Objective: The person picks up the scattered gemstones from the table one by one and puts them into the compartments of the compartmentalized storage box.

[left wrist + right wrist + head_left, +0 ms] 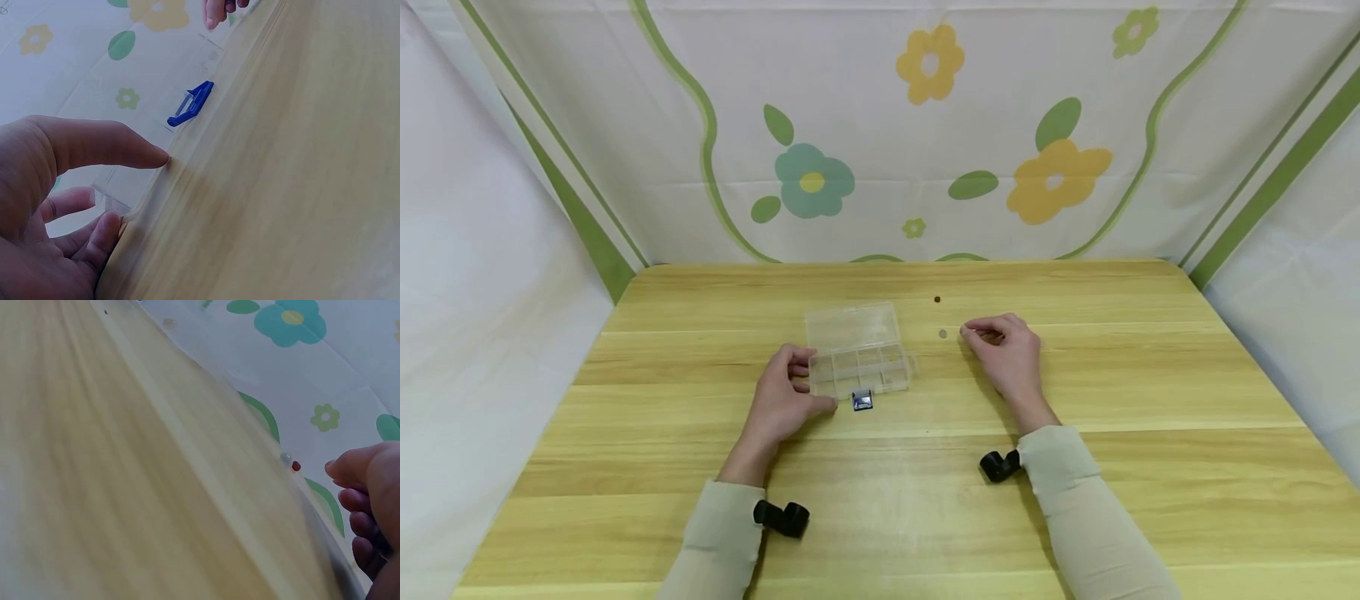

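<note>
A clear plastic compartment box [859, 371] lies on the table with its lid [850, 327] folded back and its blue latch [862, 401] hanging at the front. My left hand [784, 396] grips the box's left end, thumb along the front edge and fingers round the side. A small yellowish bead [894, 357] shows in a right-hand compartment. To the right of the box lie a clear bead [943, 333] and a dark reddish-brown bead [937, 299]. Just right of the clear bead is my right hand [1006, 350], fingers curled, thumb and index tips close together; nothing shows between them.
The wooden table [880, 500] ends at the back against a white cloth [865, 75] printed with flowers. Black wrist cameras sit on the left sleeve [718, 533] and the right sleeve [1090, 508]. A tiny dark speck [927, 432] is on the table in front.
</note>
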Motion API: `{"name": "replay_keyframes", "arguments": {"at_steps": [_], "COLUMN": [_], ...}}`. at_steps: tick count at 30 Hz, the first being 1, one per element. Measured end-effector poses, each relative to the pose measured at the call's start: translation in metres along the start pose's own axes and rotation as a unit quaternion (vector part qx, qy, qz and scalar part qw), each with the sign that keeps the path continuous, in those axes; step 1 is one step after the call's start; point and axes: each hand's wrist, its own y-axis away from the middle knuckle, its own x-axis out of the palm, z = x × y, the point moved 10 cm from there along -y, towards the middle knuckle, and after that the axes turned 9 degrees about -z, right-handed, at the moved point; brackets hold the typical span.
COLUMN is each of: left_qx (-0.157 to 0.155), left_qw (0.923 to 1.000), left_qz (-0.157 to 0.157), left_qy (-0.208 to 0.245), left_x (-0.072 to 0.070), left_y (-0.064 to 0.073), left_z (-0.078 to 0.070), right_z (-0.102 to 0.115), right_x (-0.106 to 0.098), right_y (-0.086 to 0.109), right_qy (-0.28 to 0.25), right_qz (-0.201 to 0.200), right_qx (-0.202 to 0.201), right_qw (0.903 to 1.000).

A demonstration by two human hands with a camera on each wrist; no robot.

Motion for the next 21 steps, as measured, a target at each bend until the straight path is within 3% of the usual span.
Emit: {"name": "replay_keyframes", "arguments": {"at_steps": [7,21], "left_qx": [0.0,0.005], "left_qw": [1.0,1.0], "left_qz": [0.0,0.001], "left_qy": [0.004,0.0], "left_x": [0.0,0.0], "left_y": [0.0,0.0], "left_z": [0.0,-0.001], "right_z": [0.006,0.024], "right_x": [0.01,0.024], "right_y": [0.006,0.017], "right_qy": [-0.021,-0.04], "right_qz": [0.024,0.049], "right_qx": [0.01,-0.015], "right_qw": [0.9994,0.9979]}}
